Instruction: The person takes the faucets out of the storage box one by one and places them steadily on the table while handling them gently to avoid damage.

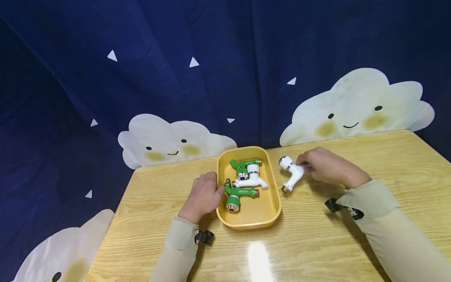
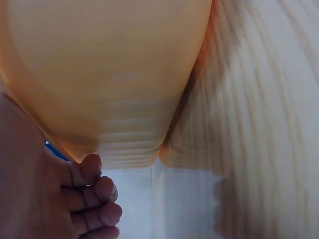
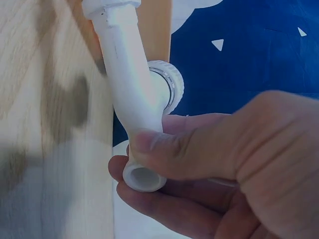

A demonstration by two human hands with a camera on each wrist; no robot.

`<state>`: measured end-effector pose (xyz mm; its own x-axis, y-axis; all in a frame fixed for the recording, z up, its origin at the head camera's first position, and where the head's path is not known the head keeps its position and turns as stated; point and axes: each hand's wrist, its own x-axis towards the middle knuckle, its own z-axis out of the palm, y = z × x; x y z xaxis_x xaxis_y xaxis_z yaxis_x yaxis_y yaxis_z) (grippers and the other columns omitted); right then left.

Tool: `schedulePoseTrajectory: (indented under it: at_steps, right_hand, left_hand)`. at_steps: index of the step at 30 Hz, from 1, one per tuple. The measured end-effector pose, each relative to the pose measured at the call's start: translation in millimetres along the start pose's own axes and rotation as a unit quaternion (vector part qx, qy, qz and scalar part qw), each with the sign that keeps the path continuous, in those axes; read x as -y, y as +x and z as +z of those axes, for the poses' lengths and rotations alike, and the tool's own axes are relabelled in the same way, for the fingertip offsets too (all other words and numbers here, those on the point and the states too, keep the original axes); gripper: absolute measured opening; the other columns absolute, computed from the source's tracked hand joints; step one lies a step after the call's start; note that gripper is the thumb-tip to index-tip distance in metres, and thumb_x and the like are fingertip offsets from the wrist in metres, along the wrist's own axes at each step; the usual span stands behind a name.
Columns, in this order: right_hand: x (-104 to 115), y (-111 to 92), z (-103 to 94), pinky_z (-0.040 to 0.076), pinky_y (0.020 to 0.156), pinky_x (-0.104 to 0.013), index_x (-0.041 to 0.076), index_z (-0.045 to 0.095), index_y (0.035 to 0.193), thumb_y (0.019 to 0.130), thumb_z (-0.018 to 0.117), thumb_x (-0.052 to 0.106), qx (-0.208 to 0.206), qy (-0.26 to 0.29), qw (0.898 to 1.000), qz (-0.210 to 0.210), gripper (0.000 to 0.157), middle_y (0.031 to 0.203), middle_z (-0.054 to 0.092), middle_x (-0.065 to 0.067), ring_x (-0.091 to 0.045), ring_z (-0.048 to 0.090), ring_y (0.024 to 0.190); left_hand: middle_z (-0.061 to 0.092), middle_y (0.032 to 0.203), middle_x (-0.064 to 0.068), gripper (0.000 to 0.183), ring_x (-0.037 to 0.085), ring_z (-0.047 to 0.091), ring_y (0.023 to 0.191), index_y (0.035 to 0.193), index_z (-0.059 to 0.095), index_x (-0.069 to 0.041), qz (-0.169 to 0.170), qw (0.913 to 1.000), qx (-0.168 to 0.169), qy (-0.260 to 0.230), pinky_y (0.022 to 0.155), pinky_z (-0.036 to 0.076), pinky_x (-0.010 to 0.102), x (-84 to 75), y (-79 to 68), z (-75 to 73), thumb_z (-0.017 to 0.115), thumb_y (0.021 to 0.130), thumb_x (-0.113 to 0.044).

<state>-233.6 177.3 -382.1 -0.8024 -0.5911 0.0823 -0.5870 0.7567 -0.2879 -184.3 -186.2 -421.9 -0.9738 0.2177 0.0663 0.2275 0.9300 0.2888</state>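
My right hand [image 1: 325, 166] pinches a white plastic tap [image 1: 297, 173] by its spout end, above the table to the right of a yellow tray [image 1: 257, 213]. In the right wrist view, the thumb [image 3: 162, 149] presses on the tap's spout and the fingers lie beneath it. My left hand [image 1: 201, 196] grips the tray's left rim, thumb at the rim, fingers along the outer wall. Inside the tray lie a green tap [image 1: 246, 163] at the back, a white tap [image 1: 251, 182] in the middle and another green tap [image 1: 243, 192] nearer the front.
The tray stands on a light wood-grain table [image 1: 151, 219]. Behind the table hangs a dark blue curtain [image 1: 225, 78] with white clouds and triangles. Black straps with small devices [image 1: 204, 237] are on both wrists.
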Motion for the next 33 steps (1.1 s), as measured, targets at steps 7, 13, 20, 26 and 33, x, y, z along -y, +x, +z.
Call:
schedulePoseTrajectory:
  at_steps: [7, 13, 20, 26, 33]
  right_hand:
    - [-4, 1, 5.1, 0.052, 0.073, -0.035, 0.013, 0.075, 0.093, 0.082, 0.068, -0.01, 0.002, -0.004, 1.0, -0.013, 0.026, 0.086, 0.071, 0.005, -0.013, 0.06, 0.078]
    - [-4, 2, 8.4, 0.052, 0.073, -0.035, 0.013, 0.074, 0.092, 0.082, 0.067, -0.009, 0.006, -0.001, 1.0, -0.018, 0.025, 0.086, 0.071, 0.005, -0.012, 0.06, 0.077]
    - [-4, 2, 11.8, 0.051, 0.072, -0.033, 0.014, 0.074, 0.09, 0.083, 0.066, -0.008, 0.01, -0.002, 1.0, -0.017, 0.025, 0.084, 0.07, 0.005, -0.011, 0.058, 0.076]
    - [-3, 3, 13.6, 0.051, 0.071, -0.032, 0.014, 0.073, 0.089, 0.083, 0.066, -0.008, 0.01, 0.006, 1.0, -0.022, 0.025, 0.083, 0.069, 0.005, -0.01, 0.058, 0.075]
    - [-3, 5, 17.0, 0.052, 0.071, -0.034, 0.012, 0.075, 0.093, 0.083, 0.064, -0.01, 0.0, 0.007, 1.0, -0.023, 0.027, 0.085, 0.07, 0.005, -0.012, 0.058, 0.076]
  left_hand:
    - [0.051, 0.084, 0.006, 0.019, 0.024, 0.047, 0.081, 0.094, 0.052, -0.009, -0.001, 1.0, -0.002, -0.001, 0.079, 0.039, 0.037, -0.7, 0.4, -0.5, 0.049, 0.097, -0.027]
    - [0.05, 0.084, 0.006, 0.018, 0.024, 0.046, 0.081, 0.093, 0.051, -0.009, -0.003, 1.0, -0.002, -0.001, 0.079, 0.038, 0.037, -0.3, 0.6, -0.4, 0.049, 0.097, -0.027]
    - [0.05, 0.084, 0.006, 0.018, 0.024, 0.046, 0.081, 0.092, 0.051, -0.01, -0.004, 1.0, -0.002, -0.003, 0.079, 0.038, 0.037, 0.4, 0.5, -0.1, 0.05, 0.097, -0.027]
    - [0.05, 0.085, 0.006, 0.018, 0.024, 0.046, 0.082, 0.093, 0.051, -0.01, -0.003, 1.0, -0.001, -0.001, 0.081, 0.038, 0.038, 0.3, 0.5, -0.3, 0.049, 0.098, -0.027]
    - [0.05, 0.085, 0.006, 0.019, 0.024, 0.046, 0.082, 0.094, 0.051, -0.009, -0.005, 1.0, 0.002, 0.001, 0.08, 0.038, 0.037, 0.6, 0.0, 0.2, 0.049, 0.097, -0.027]
